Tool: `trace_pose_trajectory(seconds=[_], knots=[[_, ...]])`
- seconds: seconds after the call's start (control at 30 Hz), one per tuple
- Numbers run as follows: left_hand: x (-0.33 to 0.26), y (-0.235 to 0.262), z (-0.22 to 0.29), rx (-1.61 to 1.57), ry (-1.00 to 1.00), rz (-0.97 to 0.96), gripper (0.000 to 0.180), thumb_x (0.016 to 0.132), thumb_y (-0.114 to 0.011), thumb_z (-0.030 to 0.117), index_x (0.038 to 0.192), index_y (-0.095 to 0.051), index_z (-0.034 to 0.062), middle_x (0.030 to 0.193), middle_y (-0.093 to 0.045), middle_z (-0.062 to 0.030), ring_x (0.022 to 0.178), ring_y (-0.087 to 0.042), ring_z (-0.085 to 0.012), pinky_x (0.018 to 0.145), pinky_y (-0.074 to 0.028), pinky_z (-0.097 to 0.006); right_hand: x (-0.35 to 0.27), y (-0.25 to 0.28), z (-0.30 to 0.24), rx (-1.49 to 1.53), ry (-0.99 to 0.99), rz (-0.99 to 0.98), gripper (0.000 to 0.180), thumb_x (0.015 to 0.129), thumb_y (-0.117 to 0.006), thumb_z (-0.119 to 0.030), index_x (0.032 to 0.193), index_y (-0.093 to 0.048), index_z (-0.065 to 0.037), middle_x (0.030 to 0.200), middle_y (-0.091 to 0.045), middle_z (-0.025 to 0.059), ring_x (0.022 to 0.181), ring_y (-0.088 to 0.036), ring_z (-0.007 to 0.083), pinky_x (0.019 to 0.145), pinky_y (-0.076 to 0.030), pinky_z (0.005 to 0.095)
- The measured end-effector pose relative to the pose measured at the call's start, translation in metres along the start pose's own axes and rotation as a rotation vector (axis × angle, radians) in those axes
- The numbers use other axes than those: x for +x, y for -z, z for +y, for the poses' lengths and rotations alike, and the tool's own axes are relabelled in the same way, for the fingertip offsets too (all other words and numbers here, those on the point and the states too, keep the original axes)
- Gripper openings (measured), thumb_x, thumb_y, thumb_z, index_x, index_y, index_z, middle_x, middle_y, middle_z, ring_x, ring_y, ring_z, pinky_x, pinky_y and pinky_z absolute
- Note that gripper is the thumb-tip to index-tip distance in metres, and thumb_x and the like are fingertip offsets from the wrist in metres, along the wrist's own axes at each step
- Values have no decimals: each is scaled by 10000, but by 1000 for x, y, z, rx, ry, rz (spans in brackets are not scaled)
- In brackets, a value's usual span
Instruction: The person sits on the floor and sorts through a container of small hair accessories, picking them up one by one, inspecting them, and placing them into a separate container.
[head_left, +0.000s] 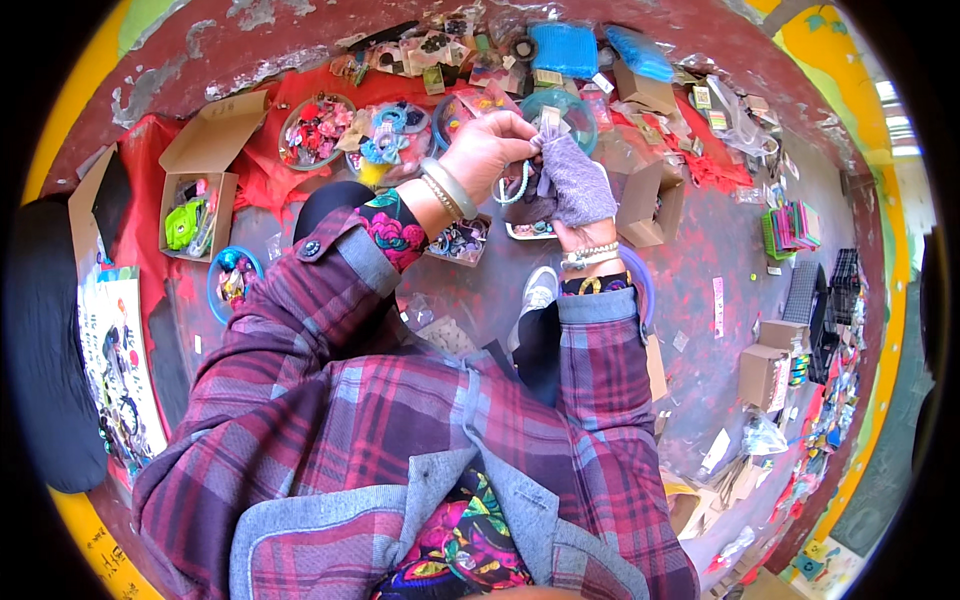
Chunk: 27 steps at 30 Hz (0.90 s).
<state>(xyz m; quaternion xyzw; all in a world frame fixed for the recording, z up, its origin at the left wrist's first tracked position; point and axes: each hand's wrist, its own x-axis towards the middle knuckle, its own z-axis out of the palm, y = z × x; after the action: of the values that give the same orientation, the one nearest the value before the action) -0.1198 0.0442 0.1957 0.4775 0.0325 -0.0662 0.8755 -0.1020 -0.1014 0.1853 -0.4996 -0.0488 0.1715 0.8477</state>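
Seen from above, a person in a red and purple plaid shirt works with both hands raised together over a cluttered red floor. The left hand [487,150], bare and wearing bangles at the wrist, is closed in a pinch on a small pale tag or card [549,122] at the top of the piece being handled. The right hand [575,185], in a fingerless lilac knit glove, is curled around the lower part of the same piece, and a teal beaded loop [517,188] hangs between the two hands, just under the left thumb. The piece sits directly between the hands, touching both; its long axis seems to run from the pale tag, away from the body, down toward the right palm. Both hands are equally close, the left at the far end and the right at the near end. Just beyond the hands lie round trays of colourful hair ornaments [316,130]. Farther to the left of the left hand an open cardboard box [205,185] holds green items. To the right of the right hand another small cardboard box [640,200] stands.
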Motion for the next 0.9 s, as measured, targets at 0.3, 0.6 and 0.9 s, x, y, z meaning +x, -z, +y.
trace_pose_trajectory(seconds=[0.3, 0.6, 0.9], knots=[[6, 25, 1, 306, -6, -23, 87, 758, -574, 32, 845, -578, 30, 755, -604, -37, 634, -551, -89, 504, -407, -197, 11, -6, 13, 75, -69, 129, 123, 846, -523, -163, 867, -535, -43, 750, -565, 36, 655, -548, 118, 559, -452, 233], [5, 110, -55, 607, 309, 100, 68, 768, -568, 24, 834, -566, 40, 719, -583, -27, 576, -543, -110, 503, -450, -232, 0, 11, -14, 57, -95, 221, 307, 852, -506, -300, 923, -528, -2, 777, -580, 143, 552, -560, 304, 430, -472, 395], [-5, 205, -198, 1768, 53, -280, 224, 738, -615, 195, 908, -634, 51, 908, -617, -100, 838, -587, -284, 684, -483, -326, 2, 13, -9, 133, -185, 146, 283, 851, -531, -266, 927, -545, 6, 903, -598, 171, 776, -591, 292, 627, -519, 392]])
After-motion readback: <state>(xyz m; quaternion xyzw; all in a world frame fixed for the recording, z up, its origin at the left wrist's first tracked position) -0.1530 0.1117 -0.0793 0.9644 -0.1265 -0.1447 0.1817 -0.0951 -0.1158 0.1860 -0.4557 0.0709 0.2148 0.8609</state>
